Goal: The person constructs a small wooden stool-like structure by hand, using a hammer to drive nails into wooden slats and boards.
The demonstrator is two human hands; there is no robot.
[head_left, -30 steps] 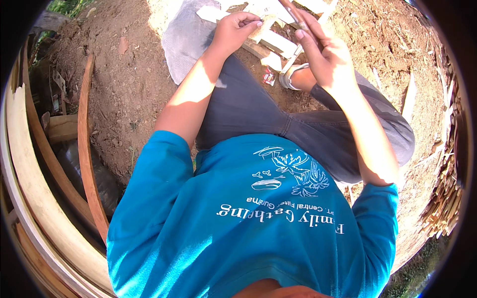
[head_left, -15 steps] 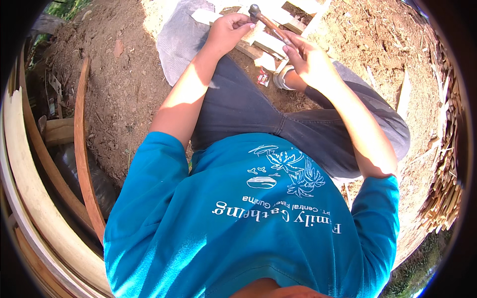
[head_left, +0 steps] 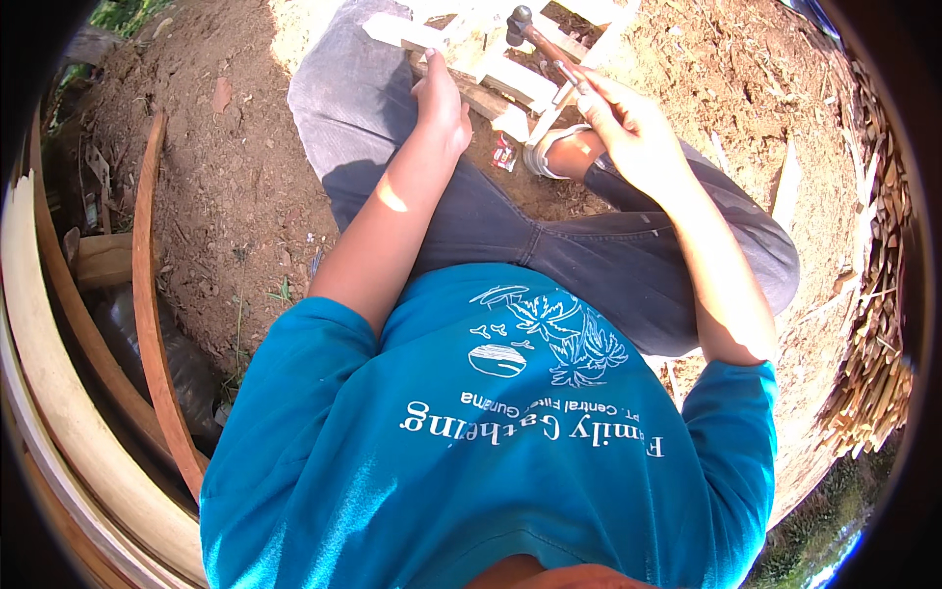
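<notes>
My right hand (head_left: 633,133) grips a hammer (head_left: 546,45) by its wooden handle, the dark metal head pointing up and away to the left. Beneath the hammer head lies a frame of pale wooden slats (head_left: 520,80), partly cut off by the top of the view. My left hand (head_left: 444,110) is beside the frame's near left edge, above my left leg. Its thumb points away from me and the other fingers are curled; whatever they hold, if anything, is hidden.
A small red packet (head_left: 503,153) lies on the dirt next to my sandalled foot (head_left: 569,155). Long curved wooden strips (head_left: 149,265) stand at the left, near a short wood block (head_left: 104,260). Thin sticks (head_left: 873,373) are piled along the right.
My left hand has drawn back from beside the hammer head toward me and left, its fingers curling. The hammer, in my right hand, has shifted slightly right and nearer.
</notes>
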